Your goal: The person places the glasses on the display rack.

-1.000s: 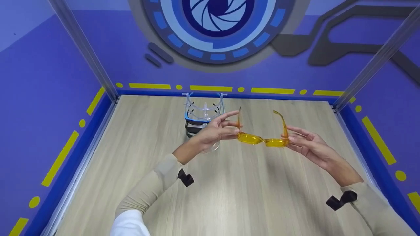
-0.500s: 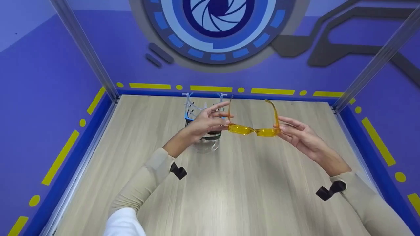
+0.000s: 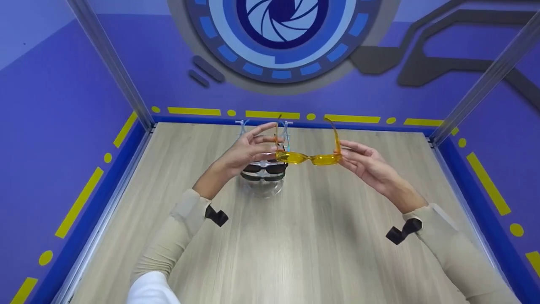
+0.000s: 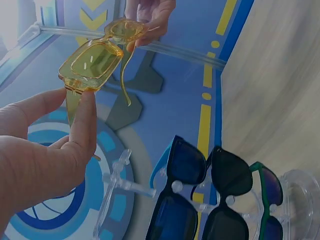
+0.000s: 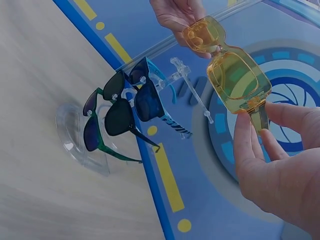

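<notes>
Yellow see-through glasses [image 3: 325, 159] are held up in the air with both temples unfolded, pointing away from me. My left hand [image 3: 247, 151] pinches the left temple near its hinge. The right temple is pinched by my right hand [image 3: 371, 169]. Below and behind the glasses stands a clear display stand [image 5: 67, 127], partly covered by my left hand in the head view. It carries blue sunglasses [image 4: 175, 217], black sunglasses [image 4: 231, 172] and green-framed sunglasses [image 5: 91, 133], one above another. The stand's top bar [image 4: 112, 182] shows bare in the left wrist view.
The stand rests on a light wood table [image 3: 270, 253] near its back edge. Blue printed panels [image 3: 295, 97] enclose the back and sides, with metal posts [image 3: 114, 63] at the corners. Black wrist mounts [image 3: 217, 216] stick out from both sleeves.
Both hands have moved left and away from me with the yellow glasses, which now overlap the upper part of the stand in the head view. The lower sunglasses have come into sight.
</notes>
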`<state>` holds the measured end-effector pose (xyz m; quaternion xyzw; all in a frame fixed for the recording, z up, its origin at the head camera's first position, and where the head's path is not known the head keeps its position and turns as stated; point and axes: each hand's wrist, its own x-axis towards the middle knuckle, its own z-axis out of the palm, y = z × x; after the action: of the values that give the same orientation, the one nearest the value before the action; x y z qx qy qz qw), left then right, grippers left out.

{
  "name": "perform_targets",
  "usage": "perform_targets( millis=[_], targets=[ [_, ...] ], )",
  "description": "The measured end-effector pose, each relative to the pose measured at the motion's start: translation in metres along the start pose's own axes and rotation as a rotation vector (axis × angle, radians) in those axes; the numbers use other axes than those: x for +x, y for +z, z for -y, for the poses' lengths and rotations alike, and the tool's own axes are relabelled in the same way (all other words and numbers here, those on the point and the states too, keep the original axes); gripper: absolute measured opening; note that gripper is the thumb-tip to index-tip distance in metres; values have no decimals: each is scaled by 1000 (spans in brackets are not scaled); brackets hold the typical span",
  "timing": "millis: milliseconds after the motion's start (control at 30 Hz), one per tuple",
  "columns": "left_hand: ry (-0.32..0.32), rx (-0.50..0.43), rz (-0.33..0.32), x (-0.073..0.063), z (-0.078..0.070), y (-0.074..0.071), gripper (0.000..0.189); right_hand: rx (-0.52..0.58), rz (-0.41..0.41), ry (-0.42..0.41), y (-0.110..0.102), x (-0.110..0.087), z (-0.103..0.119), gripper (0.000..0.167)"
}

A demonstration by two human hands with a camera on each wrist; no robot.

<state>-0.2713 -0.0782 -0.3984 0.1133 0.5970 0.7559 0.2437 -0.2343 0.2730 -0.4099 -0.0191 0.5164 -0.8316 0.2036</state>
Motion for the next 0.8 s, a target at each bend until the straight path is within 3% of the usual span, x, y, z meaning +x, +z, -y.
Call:
perform_targets(
  millis=[300, 667, 800],
  targets=[
    [26, -35, -37, -9, -2, -24, 66, 19, 44, 21, 19, 23, -3, 33],
    [-4, -5, -117, -17, -4, -49, 66, -6, 17, 45, 38, 47, -16, 36],
    [-1, -21, -111, -13, -2, -52, 66, -17, -11, 52, 39, 51, -17, 41]
  ],
)
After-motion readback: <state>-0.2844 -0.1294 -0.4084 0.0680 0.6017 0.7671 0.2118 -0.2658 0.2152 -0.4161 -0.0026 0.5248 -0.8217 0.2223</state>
